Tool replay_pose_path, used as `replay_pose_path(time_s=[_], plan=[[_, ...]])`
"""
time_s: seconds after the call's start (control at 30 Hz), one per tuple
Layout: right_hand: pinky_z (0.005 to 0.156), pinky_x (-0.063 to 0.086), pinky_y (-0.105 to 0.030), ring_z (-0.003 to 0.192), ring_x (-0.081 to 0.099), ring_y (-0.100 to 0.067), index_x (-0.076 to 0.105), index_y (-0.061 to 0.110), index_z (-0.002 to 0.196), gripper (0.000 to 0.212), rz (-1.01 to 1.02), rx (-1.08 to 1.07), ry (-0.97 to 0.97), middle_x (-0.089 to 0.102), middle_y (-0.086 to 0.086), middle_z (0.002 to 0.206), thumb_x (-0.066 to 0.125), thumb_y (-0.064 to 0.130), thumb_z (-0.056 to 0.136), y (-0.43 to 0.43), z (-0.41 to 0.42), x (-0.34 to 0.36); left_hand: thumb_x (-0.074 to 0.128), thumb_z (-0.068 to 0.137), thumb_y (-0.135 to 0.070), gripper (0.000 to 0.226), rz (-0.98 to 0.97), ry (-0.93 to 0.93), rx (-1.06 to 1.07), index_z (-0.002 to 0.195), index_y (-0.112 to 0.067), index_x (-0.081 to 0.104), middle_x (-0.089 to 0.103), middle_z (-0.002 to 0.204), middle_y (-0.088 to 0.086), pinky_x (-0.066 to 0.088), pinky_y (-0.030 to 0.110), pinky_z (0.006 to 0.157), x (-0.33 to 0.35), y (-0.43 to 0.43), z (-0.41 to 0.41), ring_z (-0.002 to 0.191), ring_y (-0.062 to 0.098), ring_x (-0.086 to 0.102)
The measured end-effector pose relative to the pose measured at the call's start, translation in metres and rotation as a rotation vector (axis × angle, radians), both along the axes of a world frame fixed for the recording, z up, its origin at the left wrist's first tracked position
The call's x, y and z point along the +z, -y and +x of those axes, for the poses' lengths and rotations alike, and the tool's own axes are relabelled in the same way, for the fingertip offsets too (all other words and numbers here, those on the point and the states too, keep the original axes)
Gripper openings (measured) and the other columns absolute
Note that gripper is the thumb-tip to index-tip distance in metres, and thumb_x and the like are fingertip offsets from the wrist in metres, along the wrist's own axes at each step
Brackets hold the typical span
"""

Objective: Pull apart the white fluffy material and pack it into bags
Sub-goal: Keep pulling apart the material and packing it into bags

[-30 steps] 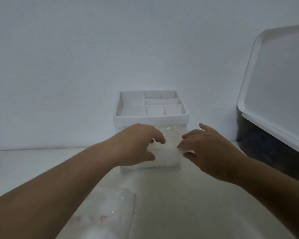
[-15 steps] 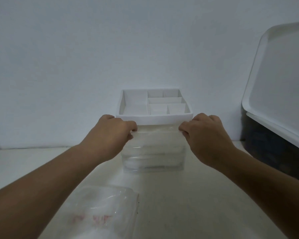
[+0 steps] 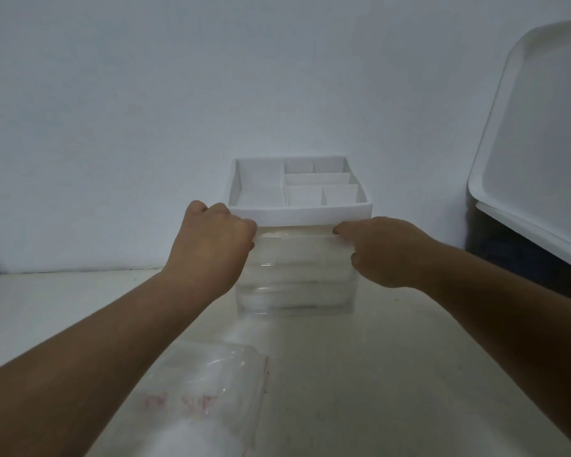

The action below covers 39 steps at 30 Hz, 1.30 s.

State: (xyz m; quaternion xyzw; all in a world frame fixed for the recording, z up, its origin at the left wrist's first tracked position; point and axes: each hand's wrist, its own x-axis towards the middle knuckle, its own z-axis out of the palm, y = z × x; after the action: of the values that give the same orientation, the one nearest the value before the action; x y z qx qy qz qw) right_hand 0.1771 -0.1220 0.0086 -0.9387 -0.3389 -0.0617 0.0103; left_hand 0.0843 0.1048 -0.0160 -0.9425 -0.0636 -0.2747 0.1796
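Both hands, reaching a second ago, now grip the top edge of the clear drawer [image 3: 297, 258] under a divided organizer [image 3: 297, 216]. The left hand [image 3: 211, 249] has fingers curled on one corner and the right hand [image 3: 386, 255] pinches the other, likely to open it. The bag [image 3: 211, 390] of white fluffy material [image 3: 185, 437] lies untouched on the pale surface [image 3: 376, 374], and a white tray [image 3: 541, 159] leans at right before a bare wall [image 3: 178, 94].

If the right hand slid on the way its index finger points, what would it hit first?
Likely the left hand, gripping the clear drawer unit's opposite top corner; the right hand's finger points along that edge. Depth unclear.
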Motion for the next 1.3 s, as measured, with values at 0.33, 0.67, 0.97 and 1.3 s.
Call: replay_pose_path(time_s=[0.33,0.67,0.97,1.3], plan=[[0.096,0.052,-0.042,0.105,0.063,-0.026,0.065,0.019,0.128,0.033,0.263,0.127,0.248,0.069,-0.002,0.123,0.061,0.021,0.095,0.024,0.003,-0.012,0.071,0.087,-0.020,0.012,-0.081,0.096,-0.123,0.075,-0.021,0.073,0.069,0.074,-0.001,0.042,0.037,0.062,0.003,-0.009,-0.002,0.068,0.028,0.057],[0.066,0.052,-0.038,0.082,0.048,-0.023,0.072,0.007,0.093,0.019,0.377,0.151,0.493,0.055,-0.007,0.091,0.081,0.016,0.079,0.012,0.023,-0.023,0.085,0.074,-0.018,0.019,-0.149,0.209,-0.148,0.085,-0.010,0.072,0.053,0.082,0.006,0.044,0.040,0.060,0.005,-0.010,0.002,0.071,0.030,0.052],[0.072,0.055,-0.044,0.096,0.053,-0.031,0.058,0.008,0.121,0.056,0.494,0.072,0.492,0.052,-0.015,0.118,0.083,0.014,0.072,0.001,0.042,-0.031,0.088,0.069,-0.020,0.043,-0.183,0.228,-0.138,0.099,-0.009,0.060,0.055,0.098,0.009,0.048,0.046,0.066,0.004,-0.015,0.013,0.086,0.032,0.050],[0.074,0.044,-0.028,0.088,0.054,-0.017,0.059,0.014,0.113,0.030,0.612,-0.146,0.183,0.057,-0.001,0.104,0.070,0.029,0.088,-0.010,-0.022,-0.060,0.067,0.090,-0.039,0.061,-0.481,0.115,0.171,0.136,-0.007,0.042,0.043,0.132,0.017,0.047,0.050,0.087,-0.016,-0.036,-0.030,0.116,0.039,0.047]])
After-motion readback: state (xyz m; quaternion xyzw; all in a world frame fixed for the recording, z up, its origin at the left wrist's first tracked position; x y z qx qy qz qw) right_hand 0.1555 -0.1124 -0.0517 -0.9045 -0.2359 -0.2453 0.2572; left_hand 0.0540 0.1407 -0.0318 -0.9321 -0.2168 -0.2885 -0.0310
